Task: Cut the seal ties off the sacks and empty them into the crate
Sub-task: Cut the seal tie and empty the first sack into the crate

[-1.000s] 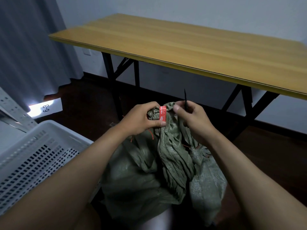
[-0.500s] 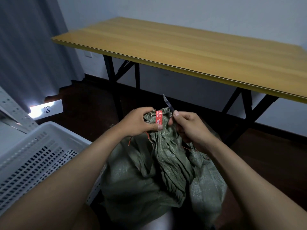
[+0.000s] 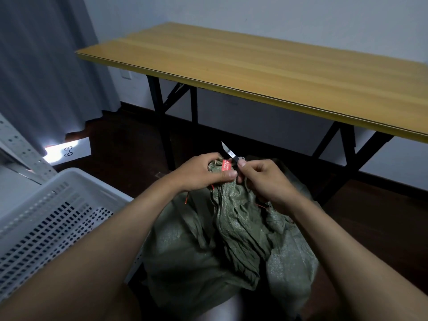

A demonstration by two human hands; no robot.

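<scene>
Now cutting: the blade is at the seal on the sack's neck, centre frame.

Left hand (image 3: 203, 173) pinches the gathered neck of the green sack (image 3: 231, 230), thumb just under the red seal tag (image 3: 227, 164); right hand (image 3: 266, 181) is clenched on a small knife (image 3: 229, 152), tip pointing up-left beside the tag. Crate (image 3: 55, 205) waits at lower left, apart from the sack. Next, I judge, the edge must slip under the tie and slice away from the left fingers, sparing the weave.
</scene>
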